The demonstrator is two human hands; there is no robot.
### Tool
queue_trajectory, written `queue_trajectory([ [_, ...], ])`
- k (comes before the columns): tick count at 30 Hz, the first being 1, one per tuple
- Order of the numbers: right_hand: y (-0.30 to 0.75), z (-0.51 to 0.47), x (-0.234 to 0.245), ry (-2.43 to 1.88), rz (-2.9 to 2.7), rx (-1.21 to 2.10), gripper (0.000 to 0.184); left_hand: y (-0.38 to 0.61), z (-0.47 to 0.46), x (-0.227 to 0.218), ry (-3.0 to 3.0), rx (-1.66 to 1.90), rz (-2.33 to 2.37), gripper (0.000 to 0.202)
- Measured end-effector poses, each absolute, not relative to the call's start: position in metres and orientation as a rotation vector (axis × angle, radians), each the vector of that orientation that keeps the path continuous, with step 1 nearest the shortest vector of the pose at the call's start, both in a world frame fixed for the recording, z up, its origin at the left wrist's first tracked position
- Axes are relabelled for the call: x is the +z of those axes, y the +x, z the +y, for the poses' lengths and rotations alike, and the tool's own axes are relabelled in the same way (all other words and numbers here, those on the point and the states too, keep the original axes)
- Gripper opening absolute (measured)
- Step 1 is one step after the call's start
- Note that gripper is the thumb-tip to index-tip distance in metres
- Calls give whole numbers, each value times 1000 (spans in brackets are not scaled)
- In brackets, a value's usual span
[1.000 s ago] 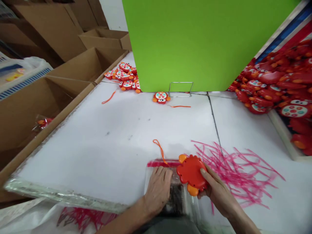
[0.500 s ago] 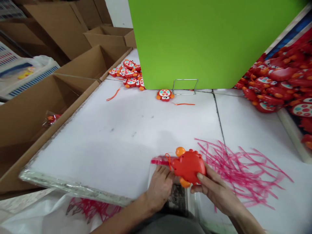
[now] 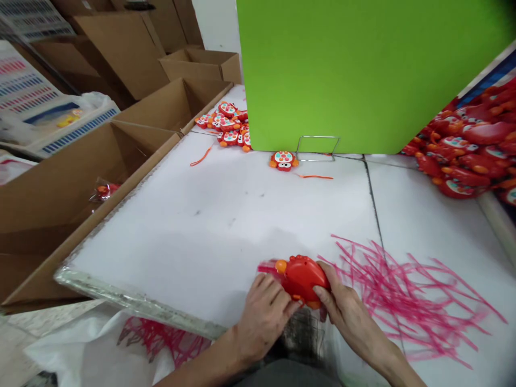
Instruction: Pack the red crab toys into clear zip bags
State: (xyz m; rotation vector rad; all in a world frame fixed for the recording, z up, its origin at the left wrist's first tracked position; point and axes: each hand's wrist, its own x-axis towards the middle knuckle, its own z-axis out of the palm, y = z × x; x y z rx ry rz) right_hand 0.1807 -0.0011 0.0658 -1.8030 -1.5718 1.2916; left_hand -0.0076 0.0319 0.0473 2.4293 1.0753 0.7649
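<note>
at far left a slotted white plastic basket stands behind an open cardboard box with matt brown walls, a red piece in crinkled clear wrap inside; below, a limp white bag shows a tangle of pink. next, on the smooth white worktop, come a loose orange cord and a pile of glossy toys with spotted oval panels. nearer the front, the left hand has its fingers curled at the near left edge of the red toy; whether its grip pinches anything is hidden, so i cannot tell. the toy, rounded and shiny with an orange lobe, is above or against pink-edged clear film, and the grip of the right hand pinches its right side between thumb and fingers. the step in hand seems to be two-handed work at the toy's edge, the right hand steadying; i judge the next move calls for a firm right pinch and fine left fingertips, since the shell looks slippery. straight behind, a spotted toy lies beside a thin wire loop. further right spread thin, creased pink strips, then a shiny heap of red toys.
</note>
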Motion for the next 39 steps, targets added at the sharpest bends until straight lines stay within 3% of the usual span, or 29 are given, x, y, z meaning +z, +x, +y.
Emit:
queue_trajectory([
  [4, 182, -3, 70, -1781, -1514, 1335, 49, -26, 44, 65, 1854, 785, 1313, 19],
  [9, 184, -6, 69, -1845, -1553, 1238, 51, -21, 57, 55, 1359, 609, 1177, 21],
  [13, 190, -4, 74, -1899, -1813, 1196, 50, -15, 59, 47, 1287, 628, 1201, 22],
  [17, 188, 5, 85, -1703, -2189, 1225, 36, -11, 56, 47, 1165, 599, 1148, 22],
  [22, 170, 9, 84, -1593, -2473, 928, 29, -6, 53, 47, 1159, 599, 1113, 25],
  [27, 158, 10, 72, -1766, -2426, 684, 24, -13, 49, 45, 993, 562, 1077, 25],
  [32, 146, 18, 67, -1708, -2188, 672, 17, -18, 48, 45, 1010, 504, 1022, 25],
  [39, 127, 30, 65, -1671, -2300, 464, 15, -10, 51, 56, 1462, 477, 1123, 25],
])
